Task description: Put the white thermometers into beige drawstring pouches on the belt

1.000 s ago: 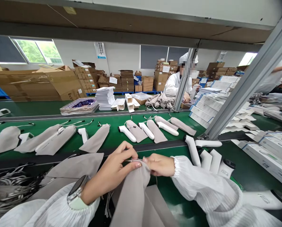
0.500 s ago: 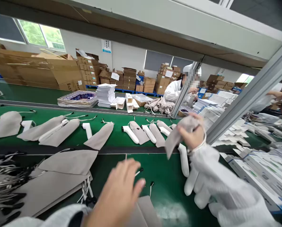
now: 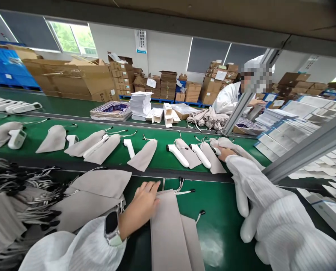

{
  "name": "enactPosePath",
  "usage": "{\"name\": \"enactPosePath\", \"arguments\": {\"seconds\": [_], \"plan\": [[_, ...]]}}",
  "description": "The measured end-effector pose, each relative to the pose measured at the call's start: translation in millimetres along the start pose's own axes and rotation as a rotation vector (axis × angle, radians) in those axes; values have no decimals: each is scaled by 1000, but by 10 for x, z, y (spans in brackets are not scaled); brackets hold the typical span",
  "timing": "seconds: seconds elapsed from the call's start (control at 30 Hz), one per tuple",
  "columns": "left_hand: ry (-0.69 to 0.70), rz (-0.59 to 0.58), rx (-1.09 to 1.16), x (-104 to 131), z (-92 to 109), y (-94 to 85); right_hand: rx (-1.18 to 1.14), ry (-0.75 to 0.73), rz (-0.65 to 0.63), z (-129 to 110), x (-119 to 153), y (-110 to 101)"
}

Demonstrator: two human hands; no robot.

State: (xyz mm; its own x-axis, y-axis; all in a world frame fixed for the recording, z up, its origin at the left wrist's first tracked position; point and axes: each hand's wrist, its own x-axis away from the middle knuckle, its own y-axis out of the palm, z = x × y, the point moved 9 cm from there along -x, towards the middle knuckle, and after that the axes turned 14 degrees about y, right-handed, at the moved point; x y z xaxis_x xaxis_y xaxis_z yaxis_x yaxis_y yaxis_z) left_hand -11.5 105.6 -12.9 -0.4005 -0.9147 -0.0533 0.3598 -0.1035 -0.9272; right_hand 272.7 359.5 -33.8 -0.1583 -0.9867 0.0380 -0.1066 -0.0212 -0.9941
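Note:
My left hand (image 3: 144, 201) hovers at or just touches the top left corner of some flat grey drawstring pouches (image 3: 168, 229); its fingers are stretched out and nothing is in them. On the green belt, my right hand (image 3: 226, 153) is closed on a white gun-shaped device (image 3: 217, 151), mostly hidden by the fingers. A grey pouch (image 3: 245, 150) lies just behind that hand. Left of it, white gun-shaped devices (image 3: 200, 156) alternate with grey pouches (image 3: 211, 158). More white devices (image 3: 242, 199) lie partly under my right sleeve.
Piled pouches with cords (image 3: 91, 207) are at left. A metal post (image 3: 306, 143) slants up at right, near white boxes (image 3: 326, 207). Across the belt are paper stacks (image 3: 140, 105), a basket (image 3: 111, 111) and a co-worker in white (image 3: 227, 98). A shelf (image 3: 168, 22) hangs overhead.
My right hand has come down to the belt; the raised grey pouch is out of it, and it now grips a white device. My left hand has moved to the near pouches' top edge. The view has shifted.

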Motion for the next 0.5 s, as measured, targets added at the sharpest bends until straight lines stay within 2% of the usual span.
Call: {"name": "enactPosePath", "arguments": {"seconds": [0.07,0.13,0.2,0.27,0.33,0.4,0.43,0.5], "plan": [[13,-46,-1,9,-62,25,-37,18,15,79,-17,-82],[66,1,-91,41,-49,14,-77,67,71,186,-6,-259],[149,65,-229,94,26,21,-102,127,146,294,45,-482],[264,81,-330,146,136,87,-166,159,220,353,144,-712],[350,74,-394,176,215,152,-464,127,272,343,309,-933],[362,50,-446,160,229,180,-867,43,264,243,545,-1071],[341,32,-471,136,216,178,-1055,-11,207,136,683,-1079],[295,-6,-500,72,195,144,-1320,-111,16,-199,1006,-992]]}}
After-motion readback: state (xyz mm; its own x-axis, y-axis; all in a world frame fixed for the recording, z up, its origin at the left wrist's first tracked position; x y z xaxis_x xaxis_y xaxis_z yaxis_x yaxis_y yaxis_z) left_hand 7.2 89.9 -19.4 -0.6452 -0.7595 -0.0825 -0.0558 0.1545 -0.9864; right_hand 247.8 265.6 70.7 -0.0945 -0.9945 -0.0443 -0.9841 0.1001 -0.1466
